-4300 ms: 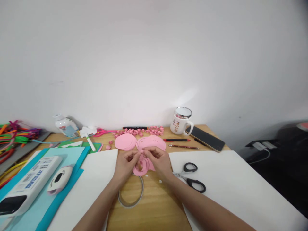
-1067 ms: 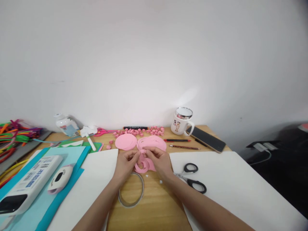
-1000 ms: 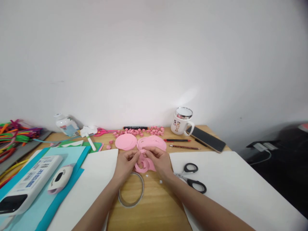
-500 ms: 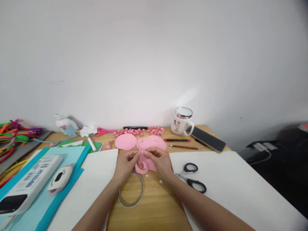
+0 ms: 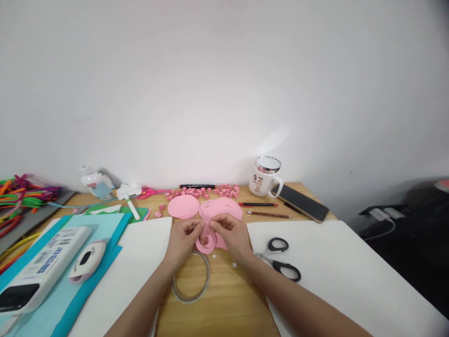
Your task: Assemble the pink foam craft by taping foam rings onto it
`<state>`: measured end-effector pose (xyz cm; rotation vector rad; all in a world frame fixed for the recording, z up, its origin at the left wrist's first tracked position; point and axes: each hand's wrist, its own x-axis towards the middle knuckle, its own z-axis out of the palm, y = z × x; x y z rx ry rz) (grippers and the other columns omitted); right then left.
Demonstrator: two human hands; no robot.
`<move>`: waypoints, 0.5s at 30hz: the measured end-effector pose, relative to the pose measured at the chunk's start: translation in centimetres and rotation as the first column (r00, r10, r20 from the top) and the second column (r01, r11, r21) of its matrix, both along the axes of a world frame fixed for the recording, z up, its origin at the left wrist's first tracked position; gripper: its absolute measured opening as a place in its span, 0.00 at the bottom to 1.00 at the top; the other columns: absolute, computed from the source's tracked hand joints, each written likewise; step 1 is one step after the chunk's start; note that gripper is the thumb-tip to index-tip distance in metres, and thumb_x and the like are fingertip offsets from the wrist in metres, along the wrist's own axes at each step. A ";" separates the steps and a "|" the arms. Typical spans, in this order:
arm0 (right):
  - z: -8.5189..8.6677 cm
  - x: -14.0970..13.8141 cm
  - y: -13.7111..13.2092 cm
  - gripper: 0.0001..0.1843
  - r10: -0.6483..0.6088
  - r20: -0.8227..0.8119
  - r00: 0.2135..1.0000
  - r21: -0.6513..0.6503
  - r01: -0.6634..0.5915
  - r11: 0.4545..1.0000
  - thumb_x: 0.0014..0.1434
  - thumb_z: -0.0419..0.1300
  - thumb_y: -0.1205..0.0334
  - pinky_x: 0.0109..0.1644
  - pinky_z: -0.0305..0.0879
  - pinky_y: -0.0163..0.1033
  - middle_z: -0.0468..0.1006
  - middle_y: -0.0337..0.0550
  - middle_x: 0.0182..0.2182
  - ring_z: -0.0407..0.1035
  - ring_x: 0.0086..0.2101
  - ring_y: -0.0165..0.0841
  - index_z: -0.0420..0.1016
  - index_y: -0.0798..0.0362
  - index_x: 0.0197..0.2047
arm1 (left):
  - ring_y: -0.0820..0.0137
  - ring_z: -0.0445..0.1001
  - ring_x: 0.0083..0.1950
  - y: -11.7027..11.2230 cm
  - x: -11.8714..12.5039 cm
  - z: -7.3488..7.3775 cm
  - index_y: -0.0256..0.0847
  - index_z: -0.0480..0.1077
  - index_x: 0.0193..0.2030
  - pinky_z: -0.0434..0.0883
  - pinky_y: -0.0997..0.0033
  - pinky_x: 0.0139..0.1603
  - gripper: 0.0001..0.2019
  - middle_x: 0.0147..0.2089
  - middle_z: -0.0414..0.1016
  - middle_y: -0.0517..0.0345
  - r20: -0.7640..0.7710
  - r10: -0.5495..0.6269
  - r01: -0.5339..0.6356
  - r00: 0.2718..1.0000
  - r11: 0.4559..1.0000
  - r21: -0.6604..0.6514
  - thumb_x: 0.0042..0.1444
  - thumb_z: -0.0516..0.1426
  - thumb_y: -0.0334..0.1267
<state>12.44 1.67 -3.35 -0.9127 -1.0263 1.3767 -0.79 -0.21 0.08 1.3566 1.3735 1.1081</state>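
Observation:
My left hand (image 5: 182, 239) and my right hand (image 5: 233, 236) meet over the middle of the wooden table (image 5: 224, 304). Both pinch a pink paper spiral strip (image 5: 207, 243) between thumb and fingers, and its loose coils hang down between the hands. Just behind them lie flat pink paper circles (image 5: 184, 206) and a row of small rolled pink paper roses (image 5: 201, 191). A ring of clear tape (image 5: 191, 278) lies on the wood below my hands.
Black-handled scissors (image 5: 280, 262) rest on a white sheet (image 5: 336, 267) to the right. A mug (image 5: 264, 176), phone (image 5: 302, 201) and pencils (image 5: 268, 214) sit behind. On the left are blue paper (image 5: 87, 224), a white box (image 5: 42, 269), a tape dispenser (image 5: 87, 260), a glue bottle (image 5: 95, 182) and coloured strips (image 5: 24, 194).
My fingers have kept turning the pink strip, and the hanging coil has grown smaller and tighter. Both hands stay in the same place.

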 end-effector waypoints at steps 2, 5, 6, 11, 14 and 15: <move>-0.1 0.0 0.0 0.09 -0.007 0.002 1.000 -0.001 0.007 1.000 0.42 0.65 0.60 0.33 0.66 0.36 0.75 0.38 0.23 0.68 0.25 0.29 0.75 0.55 0.28 | 0.74 0.68 0.18 0.0 0.0 0.1 0.36 0.71 0.22 0.66 0.78 0.22 0.12 0.15 0.70 0.60 -0.008 0.003 -0.003 1.000 1.000 0.002 0.49 0.56 0.42; -0.3 -0.1 0.1 0.10 0.000 -0.010 1.000 -0.015 0.000 1.000 0.44 0.64 0.58 0.36 0.67 0.38 0.77 0.40 0.25 0.70 0.27 0.30 0.76 0.55 0.30 | 0.74 0.68 0.18 0.0 -0.1 0.1 0.36 0.71 0.23 0.67 0.77 0.22 0.12 0.16 0.70 0.60 -0.004 0.011 -0.011 1.000 1.000 0.003 0.48 0.56 0.43; -0.4 -0.1 0.2 0.11 0.005 -0.018 1.000 -0.020 -0.005 1.000 0.44 0.64 0.58 0.36 0.67 0.38 0.77 0.40 0.25 0.70 0.27 0.30 0.76 0.55 0.31 | 0.74 0.69 0.18 0.0 0.0 0.1 0.35 0.71 0.24 0.67 0.77 0.22 0.12 0.16 0.70 0.60 -0.005 0.014 -0.014 1.000 1.000 0.003 0.48 0.56 0.43; -0.4 -0.1 0.2 0.10 0.019 -0.044 0.999 -0.013 -0.019 1.000 0.43 0.65 0.60 0.33 0.67 0.35 0.75 0.37 0.23 0.68 0.25 0.28 0.74 0.55 0.29 | 0.75 0.68 0.19 0.0 0.0 0.0 0.35 0.70 0.22 0.67 0.77 0.22 0.12 0.16 0.70 0.60 -0.011 0.005 -0.005 1.000 1.000 0.003 0.49 0.56 0.42; -0.2 0.0 0.2 0.09 0.006 -0.023 1.000 0.001 -0.006 1.000 0.43 0.65 0.60 0.30 0.65 0.34 0.73 0.35 0.20 0.66 0.23 0.27 0.72 0.55 0.26 | 0.75 0.68 0.18 0.1 -0.1 -0.2 0.35 0.70 0.22 0.67 0.77 0.23 0.12 0.16 0.70 0.61 0.002 -0.002 0.002 1.000 1.000 0.001 0.49 0.56 0.42; -0.2 0.0 0.2 0.09 0.002 -0.014 1.000 0.005 -0.002 1.000 0.43 0.65 0.60 0.30 0.64 0.33 0.73 0.35 0.20 0.66 0.22 0.27 0.71 0.55 0.26 | 0.75 0.68 0.19 0.1 -0.1 -0.3 0.35 0.70 0.23 0.67 0.77 0.23 0.11 0.16 0.70 0.61 0.010 -0.001 0.001 1.000 1.000 0.000 0.49 0.56 0.42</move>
